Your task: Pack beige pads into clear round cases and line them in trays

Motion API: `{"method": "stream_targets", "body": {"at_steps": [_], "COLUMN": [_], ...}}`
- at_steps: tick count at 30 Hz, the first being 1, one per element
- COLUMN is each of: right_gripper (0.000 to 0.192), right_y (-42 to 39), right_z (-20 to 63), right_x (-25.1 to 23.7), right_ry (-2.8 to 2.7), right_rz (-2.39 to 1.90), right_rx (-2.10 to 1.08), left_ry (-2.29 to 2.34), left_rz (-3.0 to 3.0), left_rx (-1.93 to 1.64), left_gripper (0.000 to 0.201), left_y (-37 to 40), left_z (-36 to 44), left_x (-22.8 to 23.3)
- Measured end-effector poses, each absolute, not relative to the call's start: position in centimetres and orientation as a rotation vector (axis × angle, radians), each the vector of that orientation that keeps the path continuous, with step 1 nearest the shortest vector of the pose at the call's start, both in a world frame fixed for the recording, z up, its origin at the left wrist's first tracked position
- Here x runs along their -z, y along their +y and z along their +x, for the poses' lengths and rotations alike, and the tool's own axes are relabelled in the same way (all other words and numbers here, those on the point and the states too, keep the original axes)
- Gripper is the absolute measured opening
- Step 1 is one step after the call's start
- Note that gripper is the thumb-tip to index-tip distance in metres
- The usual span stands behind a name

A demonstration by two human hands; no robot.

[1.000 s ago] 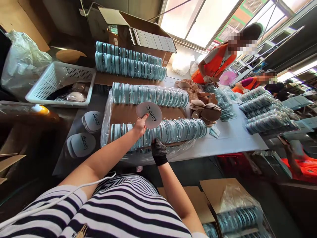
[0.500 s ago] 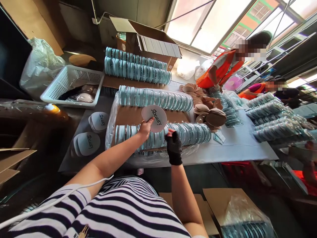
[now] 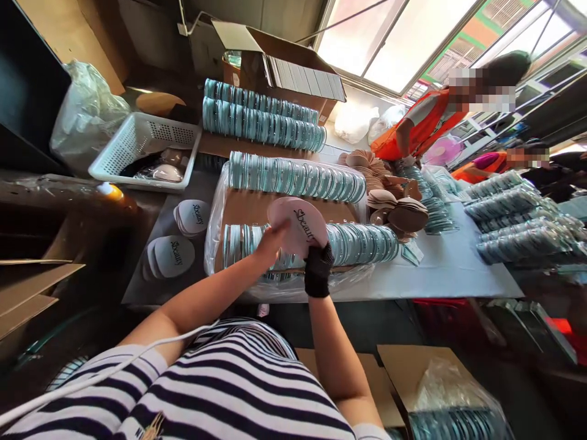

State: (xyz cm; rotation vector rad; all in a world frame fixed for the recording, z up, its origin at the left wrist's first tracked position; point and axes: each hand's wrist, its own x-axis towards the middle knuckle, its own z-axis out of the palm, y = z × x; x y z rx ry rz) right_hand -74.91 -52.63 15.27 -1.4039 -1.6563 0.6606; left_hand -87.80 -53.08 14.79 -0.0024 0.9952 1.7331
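A pale round card (image 3: 300, 223) printed with "beauty" is between my two hands, tilted above the rows of wrapped discs. My bare left hand (image 3: 273, 241) pinches its left side. My right hand (image 3: 318, 269), in a black fingerless glove, closes on its lower right edge. The card looks broad and slightly blurred, and I cannot tell whether it is one or two layers. Beneath it runs a near row of round, clear-wrapped discs (image 3: 367, 242) standing on edge. Behind lies a second such row (image 3: 298, 177), with brown cardboard (image 3: 247, 206) between them.
Left on the table are two small piles of printed cards (image 3: 172, 256). A white perforated basket (image 3: 137, 177) stands at the back left, beside more disc rows (image 3: 261, 119). Brown round pieces (image 3: 403, 214) lie to the right, near a co-worker in an orange vest (image 3: 413, 131). A carton (image 3: 302, 91) is behind.
My right hand has come up and taken hold of the card's lower right edge. The card has tilted and shifted slightly right. My left hand still grips it.
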Motion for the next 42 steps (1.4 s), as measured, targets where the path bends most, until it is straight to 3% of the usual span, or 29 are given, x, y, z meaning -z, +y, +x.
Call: {"method": "stream_targets", "body": {"at_steps": [5,10,17,25,33,35,38,42], "right_gripper": [0.045,0.041,0.038,0.038,0.027,0.019,0.011,0.025], "right_y": [-58.5,-63.7,-57.8,-57.7,-55.9,-55.8,-55.5,-54.7], "right_z": [-68.4,-67.3,-74.4,-73.2,-76.2,-76.0,-75.9,-76.7], "right_x": [-15.3,-13.4,-10.3,-8.5,-9.0,-9.2,-9.4,-9.7], "right_ry": [-1.914,-2.302,-2.461,-2.322,-2.552,-2.473,-2.102,-1.609], "right_rz": [-1.567,-1.441,-1.476,-1.515,-1.619,-1.635,-1.596,-1.389], "right_rx": [-0.373,-0.343,-0.295,-0.295,-0.33,-0.586,-1.299,-1.97], "left_ry": [0.955,0.926,0.941,0.934,0.923,0.92,0.925,0.998], "left_rz": [-0.197,-0.229,-0.127,-0.124,-0.191,-0.189,-0.143,-0.004], "left_rx": [-1.913,-1.895,-1.893,-1.888,-1.882,-1.898,-1.924,-1.972], "left_gripper": [0.018,0.026,0.025,0.027,0.021,0.022,0.026,0.034], "left_y": [-51.9,-51.9,-52.0,-52.2,-52.0,-52.1,-52.3,-52.3], "left_z": [-92.0,-93.3,-92.7,-92.9,-93.4,-93.3,-93.0,-92.1], "left_x": [-15.1,-14.5,-13.5,-13.6,-13.7,-13.7,-13.3,-12.4]}}
